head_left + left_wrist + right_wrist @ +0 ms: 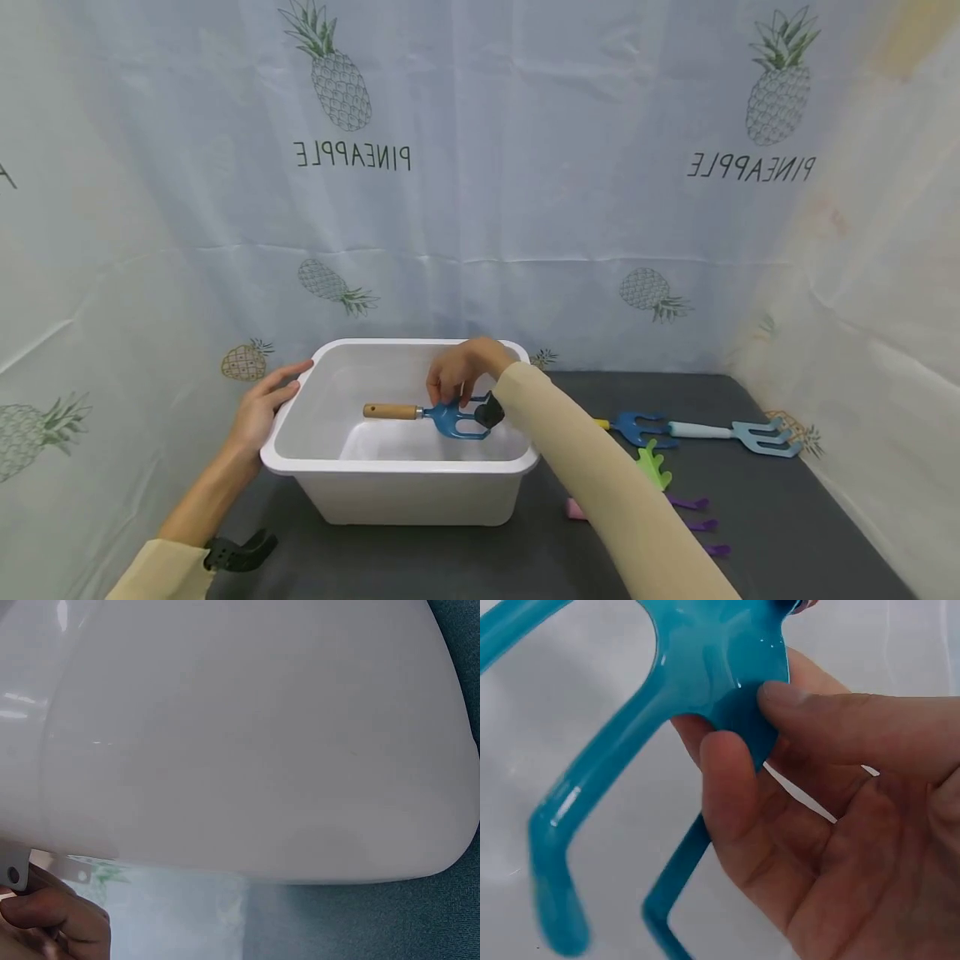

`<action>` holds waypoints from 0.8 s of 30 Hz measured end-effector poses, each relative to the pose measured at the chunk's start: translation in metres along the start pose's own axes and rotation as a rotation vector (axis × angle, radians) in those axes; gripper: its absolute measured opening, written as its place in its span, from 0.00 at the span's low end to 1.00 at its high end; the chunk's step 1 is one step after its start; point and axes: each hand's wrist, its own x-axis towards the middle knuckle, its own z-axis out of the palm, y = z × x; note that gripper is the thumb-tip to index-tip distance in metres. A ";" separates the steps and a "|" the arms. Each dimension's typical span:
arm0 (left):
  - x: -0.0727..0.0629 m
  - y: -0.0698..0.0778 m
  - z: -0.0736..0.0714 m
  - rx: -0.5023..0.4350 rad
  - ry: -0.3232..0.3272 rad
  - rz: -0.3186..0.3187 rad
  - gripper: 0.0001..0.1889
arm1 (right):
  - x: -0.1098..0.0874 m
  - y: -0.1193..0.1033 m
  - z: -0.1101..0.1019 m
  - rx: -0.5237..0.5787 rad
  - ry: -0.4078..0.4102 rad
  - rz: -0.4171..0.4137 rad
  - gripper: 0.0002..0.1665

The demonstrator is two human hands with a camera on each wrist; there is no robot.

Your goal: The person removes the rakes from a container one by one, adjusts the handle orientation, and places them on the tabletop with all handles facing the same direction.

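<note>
A white plastic basin [405, 492] stands on the dark table. My left hand [264, 408] grips its rim at the left side; in the left wrist view the curled fingers [71, 919] show at the rim, below the basin's outer wall [262, 735]. Inside the basin is a blue garden hand rake [448, 419] with a wooden handle pointing left. My right hand [459, 371] pinches the rake's metal head. Up close in the right wrist view, thumb and fingers [731, 780] hold the blue head [705, 660] near the base of its bent tines.
Right of the basin lie a blue fork [633, 427] with a yellow handle, a pale blue fork [761, 437], a green rake head [652, 467] and purple tines [701, 526], partly behind my right sleeve [600, 475]. A pineapple-print curtain [525, 208] hangs behind the table.
</note>
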 end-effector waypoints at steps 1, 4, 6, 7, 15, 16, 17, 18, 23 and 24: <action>0.000 0.000 0.000 0.000 0.003 -0.001 0.19 | -0.003 0.000 -0.001 0.000 0.006 -0.009 0.13; 0.000 0.000 0.000 0.009 -0.009 0.005 0.20 | -0.013 -0.001 -0.002 -0.011 0.036 -0.038 0.12; 0.000 0.000 0.000 0.019 -0.019 0.010 0.20 | -0.021 -0.003 -0.003 -0.028 0.059 -0.056 0.12; 0.000 0.000 0.000 0.027 -0.024 0.013 0.21 | -0.025 -0.004 -0.004 -0.040 0.068 -0.065 0.11; -0.001 0.000 -0.001 0.015 -0.028 -0.001 0.20 | -0.056 -0.009 -0.016 -0.092 0.132 -0.108 0.10; -0.001 -0.001 -0.001 0.009 -0.026 -0.001 0.20 | -0.061 -0.010 -0.018 -0.100 0.137 -0.112 0.10; -0.001 -0.001 -0.001 0.012 -0.026 0.000 0.20 | -0.065 -0.010 -0.019 -0.108 0.145 -0.116 0.10; -0.001 -0.001 -0.001 0.010 -0.026 0.000 0.20 | -0.070 -0.010 -0.021 -0.115 0.154 -0.122 0.09; -0.002 0.000 -0.001 0.011 -0.030 0.002 0.20 | -0.098 -0.007 -0.026 -0.142 0.202 -0.155 0.09; -0.002 0.000 -0.001 0.005 -0.029 0.001 0.20 | -0.104 -0.006 -0.027 -0.156 0.210 -0.163 0.09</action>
